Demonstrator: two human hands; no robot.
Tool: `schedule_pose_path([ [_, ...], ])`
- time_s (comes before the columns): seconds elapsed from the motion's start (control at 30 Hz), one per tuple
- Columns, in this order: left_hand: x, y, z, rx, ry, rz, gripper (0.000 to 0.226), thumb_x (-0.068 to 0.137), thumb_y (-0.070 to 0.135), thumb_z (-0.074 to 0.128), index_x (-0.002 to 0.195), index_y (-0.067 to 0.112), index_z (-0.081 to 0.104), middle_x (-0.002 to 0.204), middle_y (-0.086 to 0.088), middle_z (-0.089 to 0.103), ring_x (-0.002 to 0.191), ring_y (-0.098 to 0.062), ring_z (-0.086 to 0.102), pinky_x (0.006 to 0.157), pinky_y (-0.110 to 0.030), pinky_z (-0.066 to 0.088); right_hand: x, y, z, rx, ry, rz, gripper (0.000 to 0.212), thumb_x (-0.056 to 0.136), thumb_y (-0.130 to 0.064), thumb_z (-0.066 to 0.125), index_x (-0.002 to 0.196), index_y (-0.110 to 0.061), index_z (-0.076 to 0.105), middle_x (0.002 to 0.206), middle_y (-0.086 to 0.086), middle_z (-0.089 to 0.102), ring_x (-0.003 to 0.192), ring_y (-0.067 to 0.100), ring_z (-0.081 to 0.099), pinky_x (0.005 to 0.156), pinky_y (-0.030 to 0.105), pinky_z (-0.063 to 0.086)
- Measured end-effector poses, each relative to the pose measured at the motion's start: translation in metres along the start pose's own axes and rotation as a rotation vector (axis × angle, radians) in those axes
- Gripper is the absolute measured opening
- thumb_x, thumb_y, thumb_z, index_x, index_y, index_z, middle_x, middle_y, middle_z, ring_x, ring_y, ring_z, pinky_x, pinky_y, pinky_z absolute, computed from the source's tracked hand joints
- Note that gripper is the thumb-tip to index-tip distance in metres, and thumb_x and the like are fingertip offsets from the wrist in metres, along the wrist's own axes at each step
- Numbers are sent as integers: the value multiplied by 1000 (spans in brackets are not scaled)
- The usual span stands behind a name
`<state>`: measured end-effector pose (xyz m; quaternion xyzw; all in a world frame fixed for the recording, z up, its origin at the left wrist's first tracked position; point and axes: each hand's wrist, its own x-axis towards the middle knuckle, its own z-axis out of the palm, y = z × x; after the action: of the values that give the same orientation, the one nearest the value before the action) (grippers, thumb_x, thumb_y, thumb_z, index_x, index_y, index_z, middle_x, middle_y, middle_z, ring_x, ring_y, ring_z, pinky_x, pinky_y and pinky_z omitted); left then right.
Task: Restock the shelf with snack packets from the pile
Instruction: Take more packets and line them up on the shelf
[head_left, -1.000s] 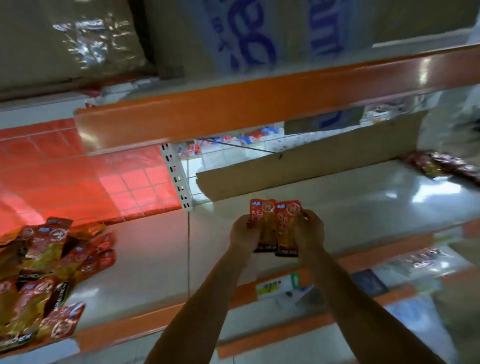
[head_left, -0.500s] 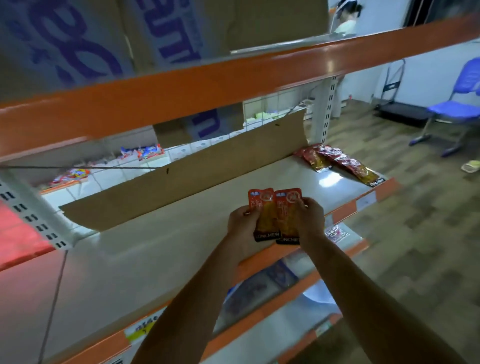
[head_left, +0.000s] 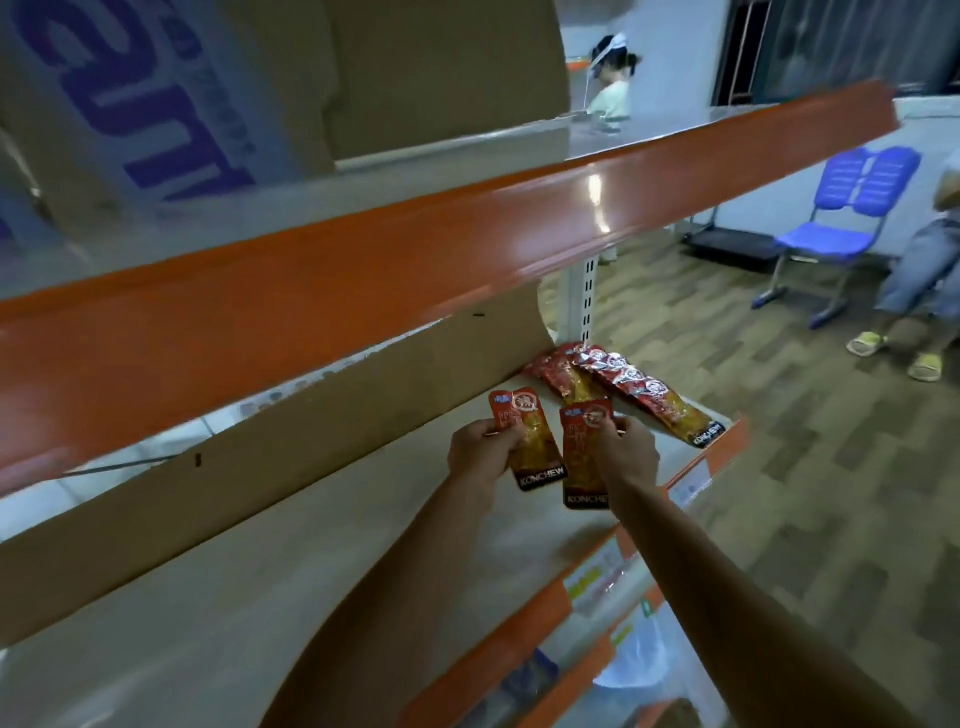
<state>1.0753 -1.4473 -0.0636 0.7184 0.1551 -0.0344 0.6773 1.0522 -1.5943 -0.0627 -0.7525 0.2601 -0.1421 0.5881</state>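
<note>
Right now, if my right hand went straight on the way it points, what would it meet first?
Probably the packets lying on the shelf, at their far end; depth is unclear.

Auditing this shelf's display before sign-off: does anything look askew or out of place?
Yes. The snack packets at the right end of the shelf lie flat, overlapped and slanted rather than lined up, and the front one reaches the shelf edge. A bare cardboard sheet with an uneven end stands along the back.

Blue chair (head_left: 841, 218) on dim patterned floor (head_left: 779, 441).
</note>
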Motion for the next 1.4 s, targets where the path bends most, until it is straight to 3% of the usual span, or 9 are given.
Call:
schedule_pose_path([
  [0.17,35,2,29,27,27,-16,23,81,17,75,103,8,72,95,-9,73,87,-19,70,78,-30,58,45,-3,-3,27,31,-21,26,96,-23,44,103,-5,61,98,17,64,91,33,62,84,49,53],
  [0.3,58,1,56,80,69,-9,18,82,17,73,97,8,72,93,-11,73,89,-25,70,87,-39,57,86,-6,-8,49,61,-52,25,96,-21,45,100,-3,61,86,10,61,80,27,61,70,37,49],
  [0.47,79,5,96,54,126,-35,6,81,14,74,85,14,69,91,-9,73,86,-23,71,86,-44,57,138,-14,-19,35,10,-75,20,96,-26,48,103,-12,60,87,6,63,73,18,61,65,34,52],
  [0.57,88,4,117,112,176,-33,10,79,19,75,77,19,66,93,-9,73,89,-25,70,87,-43,56,164,-17,-24,-15,-45,-94,25,95,-27,50,106,-10,64,94,11,67,83,26,65,77,46,55],
  [0.67,93,1,132,146,246,-43,10,78,21,75,76,21,66,93,-7,73,88,-24,69,85,-41,56,181,-18,-27,-56,-99,-107,27,95,-26,50,109,-10,65,98,12,69,89,27,65,83,47,54],
  [0.93,94,1,148,242,378,-21,15,78,24,77,88,15,72,92,-5,73,89,-23,68,83,-36,56,201,-19,-25,-26,-258,-145,28,96,-28,52,114,-8,61,101,11,68,90,27,66,82,50,55],
  [1.13,93,2,158,306,424,-23,26,80,25,75,100,9,72,100,-7,72,93,-23,67,86,-38,55,209,-18,-27,4,-316,-181,26,96,-26,52,112,-8,61,87,1,63,75,16,64,71,38,57],
  [1.27,92,3,162,399,475,-9,26,81,30,74,99,13,69,100,-4,70,93,-21,65,85,-36,54,212,-18,-28,14,-368,-185,25,96,-27,52,111,-8,59,92,3,63,83,21,65,79,46,57],
  [1.4,90,3,163,401,511,6,32,78,28,77,103,14,62,98,1,68,94,-19,64,86,-36,52,214,-18,-29,24,-394,-194,21,96,-25,51,109,-10,58,95,6,65,83,22,66,77,48,57],
])
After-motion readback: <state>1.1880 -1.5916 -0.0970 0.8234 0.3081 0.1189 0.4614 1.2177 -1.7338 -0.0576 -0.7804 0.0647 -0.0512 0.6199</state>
